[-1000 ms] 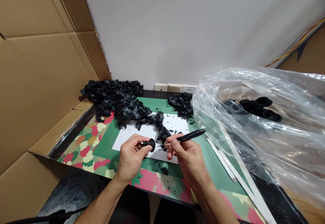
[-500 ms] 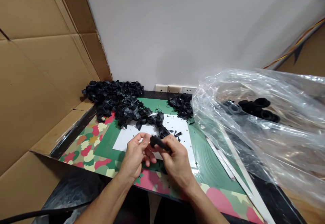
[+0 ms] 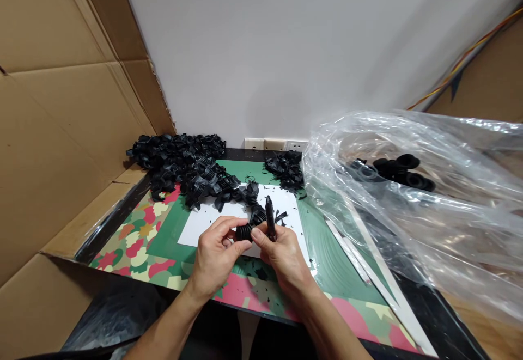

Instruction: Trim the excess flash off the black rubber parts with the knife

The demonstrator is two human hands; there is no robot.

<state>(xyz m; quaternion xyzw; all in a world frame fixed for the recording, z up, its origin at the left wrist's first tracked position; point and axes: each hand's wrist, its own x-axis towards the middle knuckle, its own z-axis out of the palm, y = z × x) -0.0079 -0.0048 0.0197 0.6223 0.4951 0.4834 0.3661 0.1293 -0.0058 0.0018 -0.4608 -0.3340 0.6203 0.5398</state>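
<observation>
My left hand (image 3: 214, 256) pinches a short black ribbed rubber sleeve (image 3: 244, 232) between thumb and fingers, over the white sheet (image 3: 192, 228). The thumb of my right hand (image 3: 285, 256) presses the sleeve's other end. A dark pen-shaped tool (image 3: 270, 219) is also gripped in my right hand, its narrow end pointing up; I cannot tell its exact kind. Just beyond my hands more ribbed sleeves (image 3: 255, 207) lie on the sheet, joining a large heap of black rubber pieces (image 3: 204, 177) at the back left.
A smaller pile of black scraps (image 3: 286, 169) sits at the back right. To the right, a clear plastic bag (image 3: 408, 213) holds several black sleeves (image 3: 398, 169). White strips (image 3: 355, 256) lie on the green mat (image 3: 327, 251). Cardboard (image 3: 61, 131) stands at the left; a wall socket (image 3: 296, 146) is behind.
The black piece between my hands is now turned with its ribs showing. The tool has swung upright in my right hand, and my left fingers have closed on the piece.
</observation>
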